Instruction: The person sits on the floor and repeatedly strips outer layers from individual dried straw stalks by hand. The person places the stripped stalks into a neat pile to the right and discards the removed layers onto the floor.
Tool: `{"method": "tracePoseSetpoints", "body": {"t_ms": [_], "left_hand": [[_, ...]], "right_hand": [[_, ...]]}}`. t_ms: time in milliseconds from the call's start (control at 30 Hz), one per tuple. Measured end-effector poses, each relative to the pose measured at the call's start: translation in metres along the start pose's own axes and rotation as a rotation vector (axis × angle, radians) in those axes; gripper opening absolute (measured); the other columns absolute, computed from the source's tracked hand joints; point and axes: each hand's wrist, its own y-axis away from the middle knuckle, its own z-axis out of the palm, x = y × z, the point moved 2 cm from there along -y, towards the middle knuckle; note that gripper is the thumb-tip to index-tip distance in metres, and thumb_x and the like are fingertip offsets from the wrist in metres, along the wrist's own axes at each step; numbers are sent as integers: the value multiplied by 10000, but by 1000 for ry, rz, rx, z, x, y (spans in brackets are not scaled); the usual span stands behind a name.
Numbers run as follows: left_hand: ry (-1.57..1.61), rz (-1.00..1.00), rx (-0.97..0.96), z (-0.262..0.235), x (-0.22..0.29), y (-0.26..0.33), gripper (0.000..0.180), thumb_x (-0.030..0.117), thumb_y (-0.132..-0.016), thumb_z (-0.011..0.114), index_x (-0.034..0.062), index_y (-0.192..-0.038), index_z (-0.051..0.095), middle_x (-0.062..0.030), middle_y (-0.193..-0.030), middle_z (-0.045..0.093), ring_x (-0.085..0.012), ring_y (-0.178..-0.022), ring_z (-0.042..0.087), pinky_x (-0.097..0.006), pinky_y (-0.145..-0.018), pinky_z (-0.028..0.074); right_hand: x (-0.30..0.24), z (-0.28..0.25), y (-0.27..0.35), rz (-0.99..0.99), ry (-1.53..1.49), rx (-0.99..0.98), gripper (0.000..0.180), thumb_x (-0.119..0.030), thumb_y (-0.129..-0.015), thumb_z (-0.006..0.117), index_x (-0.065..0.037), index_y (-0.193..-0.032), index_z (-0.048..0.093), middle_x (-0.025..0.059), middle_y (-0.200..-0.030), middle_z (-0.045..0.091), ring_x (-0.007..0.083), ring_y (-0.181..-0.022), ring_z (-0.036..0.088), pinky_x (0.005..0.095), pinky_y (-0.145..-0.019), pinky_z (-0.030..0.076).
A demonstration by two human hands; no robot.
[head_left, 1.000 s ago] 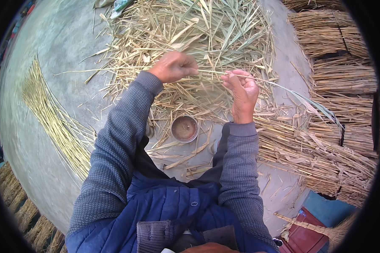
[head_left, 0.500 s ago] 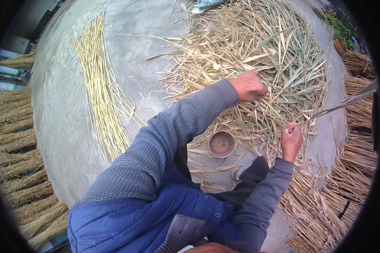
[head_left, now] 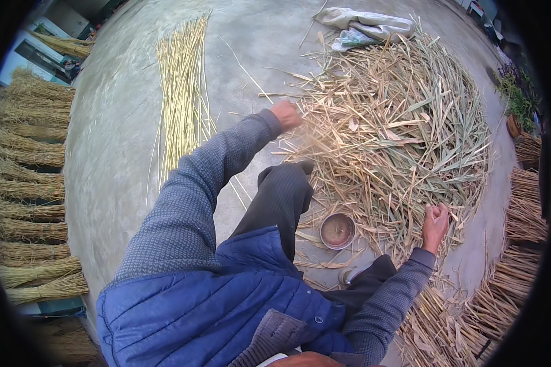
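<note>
at left edge of leaf pile (head_left: 404,131), left hand (head_left: 286,116) closed around thin stalk (head_left: 245,70), one end pointing away over floor (head_left: 122,116). right hand (head_left: 435,224) curled at pile's near-right side; cannot tell if anything inside. light grip should avoid bending stalk.

No readable words, numbers, labels or signs. Beyond the far edge of the pile of dry leaves (head_left: 392,134), a crumpled pale sack (head_left: 373,25) shows a blue-green patch (head_left: 352,38), too small and creased to tell whether it is print. On the near side of the pile, the quilted blue vest (head_left: 226,306) has a round button (head_left: 318,319) whose face is too small to make out. Well to the left of the pile, objects at the rim are too blurred to read.
</note>
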Motion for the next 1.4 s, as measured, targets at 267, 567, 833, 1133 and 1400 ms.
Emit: {"method": "tracePoseSetpoints", "body": {"t_ms": [267,567,833,1133,1400], "left_hand": [[-243,-516,-1194,63,-95,307,315,256,-926,648,178,-1222,722,-45,-1284,682,-281,-1203,635,-452,-932,504],[43,-181,-1026,101,15,356,86,151,-742,739,180,-814,701,-89,-854,714,-292,-882,715,-416,-707,566],[40,-172,-286,-39,16,46,287,243,-761,801,81,-878,594,-135,-768,670,-358,-820,672,-467,-703,516],[473,378,-114,44,276,-136,303,259,-735,764,70,-886,582,-157,-781,667,-382,-789,669,-484,-643,515],[242,554,-575,211,401,-71,149,143,-844,632,120,-987,669,-116,-963,704,-266,-869,720,-404,-651,532]], "right_hand": [[19,-4,16,1,59,-49,588,-182,-890,706,86,-1359,475,188,-1105,678,207,-953,668,317,-870,508],[43,-6,28,-2,-73,-197,534,-150,-890,711,96,-1318,507,166,-1103,677,201,-980,647,313,-877,509],[18,-46,59,72,-95,39,319,-168,-963,597,41,-1203,615,152,-924,731,189,-718,719,309,-646,542],[-29,-85,95,-144,-1,162,190,-175,-1008,520,-46,-998,659,92,-631,621,200,-565,634,352,-577,495],[-31,-71,115,-141,111,-37,248,-64,-955,537,-11,-1195,571,167,-977,644,342,-858,664,414,-735,538]]}}
